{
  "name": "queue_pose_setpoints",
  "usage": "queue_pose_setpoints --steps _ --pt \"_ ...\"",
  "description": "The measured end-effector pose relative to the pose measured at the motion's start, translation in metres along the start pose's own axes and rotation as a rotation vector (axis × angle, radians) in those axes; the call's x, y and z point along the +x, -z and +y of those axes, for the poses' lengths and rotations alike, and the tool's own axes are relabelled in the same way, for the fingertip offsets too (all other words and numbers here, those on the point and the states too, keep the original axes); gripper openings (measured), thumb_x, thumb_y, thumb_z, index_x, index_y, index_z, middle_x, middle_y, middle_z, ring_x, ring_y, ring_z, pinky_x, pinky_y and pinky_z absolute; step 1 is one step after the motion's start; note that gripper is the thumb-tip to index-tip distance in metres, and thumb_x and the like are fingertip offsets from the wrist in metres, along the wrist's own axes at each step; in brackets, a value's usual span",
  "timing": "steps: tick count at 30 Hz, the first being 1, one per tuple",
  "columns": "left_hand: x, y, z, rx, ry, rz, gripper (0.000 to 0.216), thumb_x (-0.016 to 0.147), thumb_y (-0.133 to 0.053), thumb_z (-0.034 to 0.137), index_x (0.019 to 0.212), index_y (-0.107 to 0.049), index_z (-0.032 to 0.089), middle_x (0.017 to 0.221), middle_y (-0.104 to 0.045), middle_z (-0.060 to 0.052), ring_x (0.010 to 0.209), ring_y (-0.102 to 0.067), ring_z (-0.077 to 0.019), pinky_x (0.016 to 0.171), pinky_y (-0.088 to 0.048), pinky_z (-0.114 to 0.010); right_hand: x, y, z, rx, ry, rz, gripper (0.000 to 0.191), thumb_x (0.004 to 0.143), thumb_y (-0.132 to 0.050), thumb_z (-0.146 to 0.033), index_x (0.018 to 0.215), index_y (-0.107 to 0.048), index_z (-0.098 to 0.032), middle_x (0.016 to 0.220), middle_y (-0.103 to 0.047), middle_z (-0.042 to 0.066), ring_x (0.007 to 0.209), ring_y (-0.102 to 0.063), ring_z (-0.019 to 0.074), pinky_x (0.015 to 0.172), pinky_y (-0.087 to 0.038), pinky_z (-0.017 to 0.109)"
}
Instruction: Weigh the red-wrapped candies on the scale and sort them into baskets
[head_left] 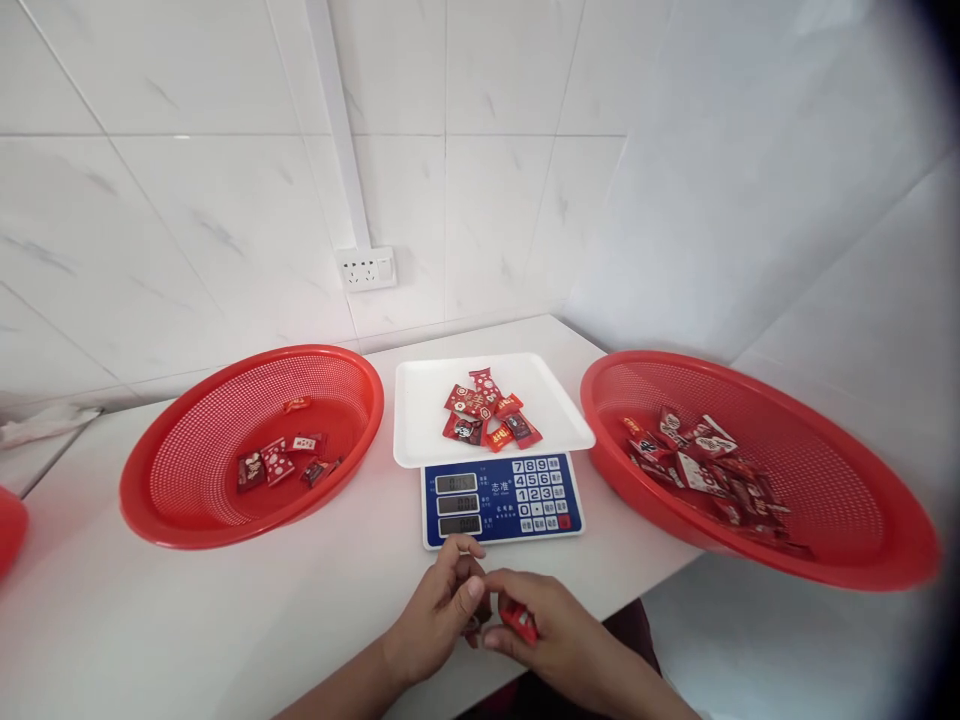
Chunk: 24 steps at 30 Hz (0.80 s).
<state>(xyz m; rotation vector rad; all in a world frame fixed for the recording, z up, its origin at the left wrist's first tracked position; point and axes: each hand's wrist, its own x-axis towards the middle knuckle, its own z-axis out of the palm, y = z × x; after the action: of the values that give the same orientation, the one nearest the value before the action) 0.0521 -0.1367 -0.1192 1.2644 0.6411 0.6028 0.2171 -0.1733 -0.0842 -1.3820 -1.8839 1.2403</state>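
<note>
Both my hands are close together over the table's front edge, just below the scale. In my right hand (544, 620) is a small red wrapped snack packet (520, 622), held in curled fingers. My left hand (436, 615) is closed, thumb toward the right hand, around a dark red wrapped packet (472, 627) that is mostly hidden. Ahead, a blue and white digital scale (499, 540) carries a white tray (420, 400). A small pile of red wrapped packets (484, 405) lies on that tray. The scale's display digits are too faint to read surely.
To the left stands a red mesh basket (169, 440) with several wrapped packets (277, 460). A second red basket (862, 500) on the right holds a bigger heap and overhangs the table edge. Behind, a socket (366, 268) is on the tiled wall. Part of another red container (9, 530) shows far left.
</note>
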Motion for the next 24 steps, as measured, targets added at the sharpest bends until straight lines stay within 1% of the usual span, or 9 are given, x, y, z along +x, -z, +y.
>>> queue_pose_setpoints --steps 2,4,7,11,15,19,21,23,24 --pt "-0.002 -0.002 -0.001 0.056 -0.078 -0.002 0.045 0.081 -0.040 0.059 0.109 -0.033 0.023 0.077 -0.044 0.002 0.064 -0.045 -0.0110 0.058 -0.039 -0.025 0.000 -0.015 0.005 -0.023 -0.004 0.007 0.021 0.071 -0.065 -0.021 0.092 -0.062 -0.022 0.091 -0.067 0.001 0.080 -0.059 0.0175 0.070 -0.042 0.025" --pt "-0.003 -0.005 -0.003 0.146 -0.143 0.001 0.048 0.082 -0.039 0.058 0.115 -0.032 0.024 0.081 -0.044 0.000 0.069 -0.045 -0.0125 0.064 -0.039 -0.028 0.001 -0.025 0.010 -0.082 0.027 0.052 0.011 0.074 -0.061 -0.025 0.083 -0.061 -0.019 0.085 -0.066 0.004 0.076 -0.058 0.0179 0.066 -0.041 0.026" --pt "-0.004 -0.007 -0.006 0.248 -0.181 0.022 0.050 0.084 -0.036 0.057 0.120 -0.030 0.024 0.085 -0.045 -0.002 0.073 -0.047 -0.0145 0.068 -0.041 -0.031 0.002 -0.031 0.017 -0.099 0.096 0.120 0.022 0.083 -0.049 -0.032 0.072 -0.059 -0.017 0.075 -0.063 0.005 0.069 -0.056 0.0173 0.063 -0.039 0.027" --pt "-0.008 -0.005 -0.001 0.463 -0.267 0.054 0.044 0.088 -0.033 0.049 0.125 -0.029 0.025 0.095 -0.051 -0.006 0.082 -0.053 -0.0174 0.070 -0.046 -0.032 0.003 -0.021 0.026 0.152 0.042 0.132 0.026 0.080 -0.054 -0.039 0.067 -0.055 -0.017 0.069 -0.057 0.001 0.066 -0.051 0.0146 0.062 -0.038 0.025" --pt "-0.010 0.015 0.019 0.929 -0.426 0.287 0.041 0.086 -0.046 0.032 0.125 -0.034 0.026 0.114 -0.053 -0.010 0.102 -0.053 -0.0213 0.085 -0.046 -0.037 0.006 -0.010 0.040 0.556 -0.002 0.067 0.033 0.073 -0.061 -0.046 0.064 -0.050 -0.016 0.060 -0.046 -0.004 0.053 -0.043 0.0089 0.051 -0.035 0.021" --pt "-0.012 0.048 0.048 1.259 -0.540 0.593 0.035 0.083 -0.052 0.027 0.117 -0.047 0.022 0.115 -0.056 -0.011 0.112 -0.049 -0.0246 0.097 -0.038 -0.044 0.008 -0.010 0.052 0.862 -0.074 -0.058 0.034 0.070 -0.064 -0.046 0.069 -0.049 -0.016 0.061 -0.052 -0.002 0.049 -0.046 0.0085 0.041 -0.037 0.019" --pt "-0.016 0.062 0.064 1.238 -0.485 0.704 0.034 0.080 -0.056 0.030 0.113 -0.053 0.024 0.121 -0.055 -0.010 0.122 -0.040 -0.0266 0.105 -0.024 -0.049 0.008 -0.008 0.054 0.964 -0.088 -0.073 0.032 0.069 -0.067 -0.042 0.071 -0.049 -0.016 0.068 -0.057 0.001 0.055 -0.053 0.0111 0.044 -0.042 0.020" --pt "-0.024 0.071 0.082 0.945 -0.380 0.756 0.041 0.077 -0.059 0.037 0.116 -0.054 0.026 0.134 -0.046 -0.007 0.132 -0.024 -0.0265 0.110 -0.010 -0.048 0.007 -0.006 0.055 1.066 -0.087 -0.091 0.030 0.069 -0.068 -0.039 0.071 -0.047 -0.017 0.073 -0.061 0.003 0.060 -0.057 0.0126 0.047 -0.044 0.020" --pt "-0.028 0.072 0.090 0.751 -0.335 0.752 0.048 0.076 -0.058 0.043 0.121 -0.050 0.028 0.139 -0.040 -0.006 0.135 -0.019 -0.0263 0.110 -0.009 -0.048 0.007 -0.005 0.055 1.111 -0.084 -0.099 0.030 0.069 -0.067 -0.037 0.071 -0.045 -0.018 0.074 -0.063 0.004 0.061 -0.058 0.0131 0.047 -0.043 0.020"
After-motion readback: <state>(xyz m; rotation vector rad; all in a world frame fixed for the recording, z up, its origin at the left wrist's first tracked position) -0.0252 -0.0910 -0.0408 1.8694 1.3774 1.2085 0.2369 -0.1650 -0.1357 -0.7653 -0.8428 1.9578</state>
